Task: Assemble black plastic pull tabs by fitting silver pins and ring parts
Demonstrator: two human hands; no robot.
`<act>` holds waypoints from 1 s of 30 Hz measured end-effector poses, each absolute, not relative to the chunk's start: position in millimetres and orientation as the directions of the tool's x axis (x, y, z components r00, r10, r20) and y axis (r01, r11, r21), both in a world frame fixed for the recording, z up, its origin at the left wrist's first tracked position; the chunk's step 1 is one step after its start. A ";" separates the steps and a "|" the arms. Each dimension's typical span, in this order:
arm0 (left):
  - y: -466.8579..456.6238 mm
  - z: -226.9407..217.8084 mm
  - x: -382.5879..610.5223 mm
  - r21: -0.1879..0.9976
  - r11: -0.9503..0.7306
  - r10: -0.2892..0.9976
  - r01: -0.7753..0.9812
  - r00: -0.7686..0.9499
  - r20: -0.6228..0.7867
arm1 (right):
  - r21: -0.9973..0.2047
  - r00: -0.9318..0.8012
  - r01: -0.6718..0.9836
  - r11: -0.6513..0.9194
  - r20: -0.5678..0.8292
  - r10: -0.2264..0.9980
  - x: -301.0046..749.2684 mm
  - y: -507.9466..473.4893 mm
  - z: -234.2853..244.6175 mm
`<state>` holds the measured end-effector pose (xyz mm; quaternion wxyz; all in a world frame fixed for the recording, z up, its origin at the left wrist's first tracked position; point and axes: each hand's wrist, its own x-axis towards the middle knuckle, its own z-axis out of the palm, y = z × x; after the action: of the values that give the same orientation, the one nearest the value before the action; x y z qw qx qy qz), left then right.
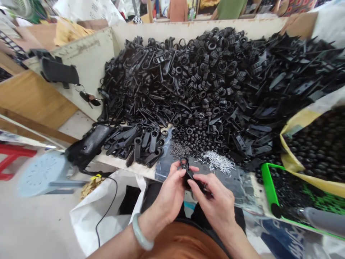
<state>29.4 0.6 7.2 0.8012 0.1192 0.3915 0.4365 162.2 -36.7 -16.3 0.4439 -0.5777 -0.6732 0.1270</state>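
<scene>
I pinched a black plastic part [185,169] between my left hand [169,196] and right hand [215,205], both closed on it, at the worktop's [118,162] near edge.

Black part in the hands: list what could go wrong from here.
The black part is pinched by the left hand and right hand beyond the edge of the table; it could slip and drop. The silver pins lie loose near that edge and might get swept off.
</scene>
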 end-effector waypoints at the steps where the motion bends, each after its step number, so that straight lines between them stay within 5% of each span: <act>1: -0.2 7.3 30.6 0.524 0.594 0.789 -0.610 0.317 -0.526 | -0.666 0.058 0.680 0.307 0.466 0.883 161.3 -36.4 -16.1; 12: -5.9 5.6 37.8 0.513 0.594 0.790 -0.619 0.331 -0.516 | -0.558 0.038 0.775 0.296 0.508 0.860 157.7 -33.3 -22.6; 21: -6.6 4.6 30.4 0.691 0.546 0.836 -0.473 0.260 -0.483 | -0.533 -0.089 0.792 0.298 0.383 0.919 149.8 -50.7 -12.3; 27: -5.0 -8.9 22.9 0.837 0.452 0.888 -0.307 0.238 -0.392 | -0.741 -0.115 0.631 0.228 0.201 0.973 161.5 -54.7 -2.2; 30: -3.5 -12.4 14.8 0.911 0.366 0.913 -0.189 0.260 -0.313 | -0.892 0.070 0.447 0.067 0.109 0.992 176.2 -45.2 -5.4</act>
<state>14.8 -3.5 -12.4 0.6881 0.3957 0.4578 0.4005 176.2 -45.2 -5.4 0.4179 -0.6004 -0.5989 0.3260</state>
